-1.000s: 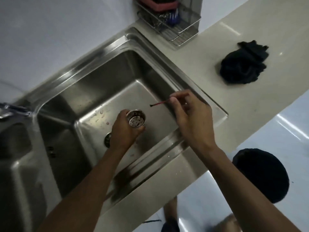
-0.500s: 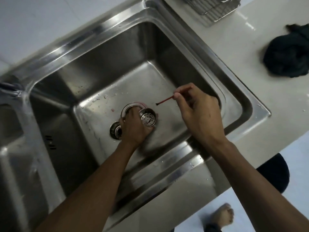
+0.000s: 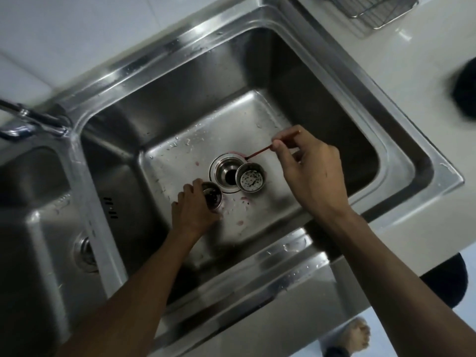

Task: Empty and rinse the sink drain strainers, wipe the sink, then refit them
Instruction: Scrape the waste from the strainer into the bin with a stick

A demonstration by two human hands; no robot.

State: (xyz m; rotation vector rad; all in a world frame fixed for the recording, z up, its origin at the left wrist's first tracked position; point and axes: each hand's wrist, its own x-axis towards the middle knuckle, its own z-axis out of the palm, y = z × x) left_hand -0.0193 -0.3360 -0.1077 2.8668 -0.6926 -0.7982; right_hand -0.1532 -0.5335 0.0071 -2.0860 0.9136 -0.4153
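Stainless steel fills the view: a sink [image 3: 322, 81] with its right basin under both hands and an open drain hole [image 3: 226, 173] in the floor. One strainer [image 3: 250, 179] sits on the basin floor touching the right edge of the drain flange, perforated bottom up, probably so it drains and shows its holes. A second strainer [image 3: 211, 195] rests just left of the drain, and the left hand [image 3: 193, 212] has its grip closed around it from the near side, steadying it on the steel. The right hand [image 3: 311, 171] pinches a thin red stick [image 3: 260, 151] between thumb and fingertips, tip aimed toward the upturned strainer's far rim (a poking tool, by the look of it, for clearing clogged holes). Pinkish specks and water beads lie scattered on the floor around the drain, so the wipe seems yet to come. A dark cloth [image 3: 466, 91] waits on the counter [image 3: 401, 60] at far right, near a wire rack [image 3: 371, 11]. Neither strainer is refitted. The left basin's drain [image 3: 85, 251] shows at near left, too blurred to tell its state.
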